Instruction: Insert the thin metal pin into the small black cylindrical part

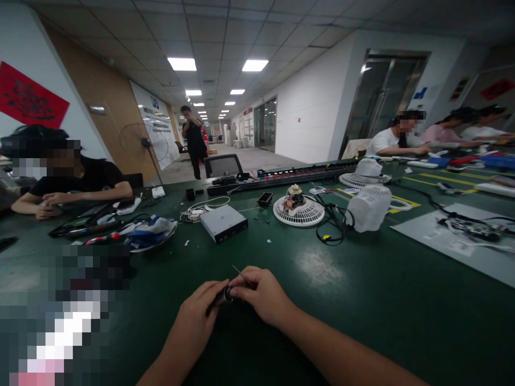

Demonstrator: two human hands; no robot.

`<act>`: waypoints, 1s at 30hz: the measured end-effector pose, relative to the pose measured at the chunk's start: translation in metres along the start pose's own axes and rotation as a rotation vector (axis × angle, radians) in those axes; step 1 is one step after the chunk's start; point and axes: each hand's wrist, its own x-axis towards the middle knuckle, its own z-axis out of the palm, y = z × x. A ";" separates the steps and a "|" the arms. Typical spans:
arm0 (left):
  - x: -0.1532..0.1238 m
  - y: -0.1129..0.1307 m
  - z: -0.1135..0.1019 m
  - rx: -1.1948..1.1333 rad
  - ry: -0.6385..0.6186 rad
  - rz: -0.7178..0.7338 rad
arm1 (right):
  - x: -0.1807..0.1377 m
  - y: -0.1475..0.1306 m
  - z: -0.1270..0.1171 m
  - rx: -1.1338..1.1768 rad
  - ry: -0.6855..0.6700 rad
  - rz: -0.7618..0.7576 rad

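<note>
Small dark cyl. part (pixel 223 297) w/ a shiny patch was gripped in L hand (pixel 197 308), angled lower-left to upper-right, mostly hidden by fingers; R hand (pixel 263 295) fingertips at its R end. Thin grey rod (pixel 241 274) poked from R hand, tilted, exposed tip pointing up-left.

The left hand (pixel 200 311) holds a dark cylinder (pixel 227 294), the right hand (pixel 263 296) a thin rod (pixel 240 273). On the green surface (pixel 350 305), a flat box (pixel 224 220) lies at twelve o'clock.
</note>
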 end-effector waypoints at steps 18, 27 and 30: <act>-0.001 0.030 -0.008 -0.061 -0.188 -0.041 | -0.003 -0.004 -0.006 -0.182 -0.045 -0.007; -0.007 0.022 -0.007 -0.068 -0.159 0.190 | 0.001 -0.007 -0.017 -0.017 -0.220 0.248; -0.007 0.020 -0.008 -0.105 -0.123 0.147 | -0.005 -0.009 -0.015 -0.189 -0.171 0.068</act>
